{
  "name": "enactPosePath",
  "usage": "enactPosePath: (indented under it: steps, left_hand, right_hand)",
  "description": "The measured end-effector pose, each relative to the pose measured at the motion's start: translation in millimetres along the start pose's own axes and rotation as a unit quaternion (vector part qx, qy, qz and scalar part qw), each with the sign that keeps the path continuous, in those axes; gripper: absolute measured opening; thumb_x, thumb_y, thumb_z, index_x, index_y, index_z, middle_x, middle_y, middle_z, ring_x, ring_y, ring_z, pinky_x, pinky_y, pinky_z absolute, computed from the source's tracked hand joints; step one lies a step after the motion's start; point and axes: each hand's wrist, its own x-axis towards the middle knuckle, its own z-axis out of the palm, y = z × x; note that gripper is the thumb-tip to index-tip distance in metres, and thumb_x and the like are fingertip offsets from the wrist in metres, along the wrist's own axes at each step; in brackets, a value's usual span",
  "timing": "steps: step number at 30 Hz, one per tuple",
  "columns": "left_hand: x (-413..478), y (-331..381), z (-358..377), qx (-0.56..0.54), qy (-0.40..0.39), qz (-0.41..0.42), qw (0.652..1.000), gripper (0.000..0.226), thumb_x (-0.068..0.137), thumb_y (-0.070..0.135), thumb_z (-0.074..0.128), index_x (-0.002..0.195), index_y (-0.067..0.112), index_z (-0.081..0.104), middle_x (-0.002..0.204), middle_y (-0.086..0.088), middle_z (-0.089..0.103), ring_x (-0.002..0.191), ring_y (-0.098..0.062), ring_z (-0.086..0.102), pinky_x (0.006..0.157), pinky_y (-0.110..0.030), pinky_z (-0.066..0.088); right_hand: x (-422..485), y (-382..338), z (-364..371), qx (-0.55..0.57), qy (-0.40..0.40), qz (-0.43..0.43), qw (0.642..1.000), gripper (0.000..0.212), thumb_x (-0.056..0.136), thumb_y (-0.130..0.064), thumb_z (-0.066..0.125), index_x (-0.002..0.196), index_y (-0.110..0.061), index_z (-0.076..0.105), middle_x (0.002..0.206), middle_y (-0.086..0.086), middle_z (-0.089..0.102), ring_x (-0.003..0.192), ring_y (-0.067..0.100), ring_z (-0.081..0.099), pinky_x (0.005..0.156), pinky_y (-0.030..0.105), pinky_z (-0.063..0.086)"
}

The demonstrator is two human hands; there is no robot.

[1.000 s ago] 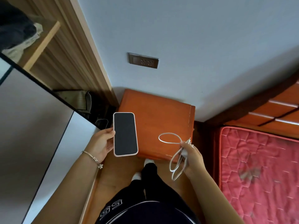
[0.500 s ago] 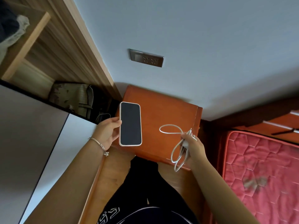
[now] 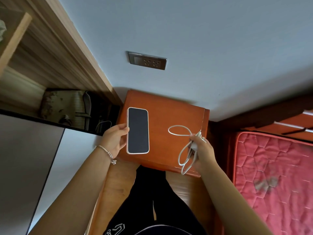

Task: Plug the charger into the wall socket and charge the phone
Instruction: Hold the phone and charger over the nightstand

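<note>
My left hand (image 3: 114, 140) grips a phone (image 3: 138, 130) by its left edge; the phone has a dark screen and a pale case and hangs over the orange-brown bedside cabinet (image 3: 171, 114). My right hand (image 3: 202, 151) holds a white charger with its looped white cable (image 3: 183, 146) over the cabinet's right front corner. A grey metal wall socket (image 3: 147, 60) sits in the pale blue wall above the cabinet, with nothing plugged into it.
A wooden wardrobe (image 3: 44, 53) with an open shelf holding a bag (image 3: 66, 106) stands at the left. A red quilted mattress (image 3: 274, 177) on a wooden bed frame lies at the right. My dark trousers (image 3: 157, 197) fill the floor gap below the cabinet.
I have stepped closer to the cabinet and wall. Both hands have moved forward over the cabinet top, the phone and the charger still held as before.
</note>
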Motion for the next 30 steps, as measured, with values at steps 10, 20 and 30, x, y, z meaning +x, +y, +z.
enactPosePath:
  steps: [10, 20, 30]
  left_hand:
    - [73.6, -20.4, 13.8, 0.021, -0.001, -0.003, 1.000, 0.023, 0.089, 0.004, 0.055, 0.107, 0.014, 0.065, 0.105, -0.008, 0.069, 0.102, -0.025, 0.065, 0.076, -0.030, 0.051]
    - [177.9, -84.6, 16.9, 0.077, 0.020, -0.005, 0.997, 0.024, 0.087, 0.006, 0.059, 0.106, 0.019, 0.068, 0.110, -0.007, 0.070, 0.102, -0.025, 0.065, 0.089, -0.038, 0.052]
    - [235.6, -132.5, 36.2, 0.094, 0.021, -0.011, 0.995, 0.021, 0.087, 0.006, 0.060, 0.096, 0.022, 0.069, 0.106, -0.005, 0.071, 0.097, -0.023, 0.067, 0.083, -0.034, 0.055]
  right_hand:
    - [52.0, 7.3, 30.8, -0.013, -0.008, -0.051, 0.999, 0.012, 0.080, -0.013, 0.069, 0.087, -0.014, 0.060, 0.070, 0.003, 0.058, 0.060, 0.013, 0.054, 0.057, 0.027, 0.046]
    - [136.6, 59.1, 45.3, -0.034, 0.030, -0.177, 0.983, 0.012, 0.076, -0.019, 0.069, 0.075, -0.030, 0.064, 0.070, -0.006, 0.059, 0.063, 0.008, 0.053, 0.057, 0.023, 0.047]
    - [188.3, 85.9, 44.5, -0.018, 0.016, -0.238, 0.971, 0.009, 0.074, -0.021, 0.069, 0.077, -0.028, 0.063, 0.069, -0.009, 0.061, 0.063, 0.006, 0.055, 0.059, 0.023, 0.048]
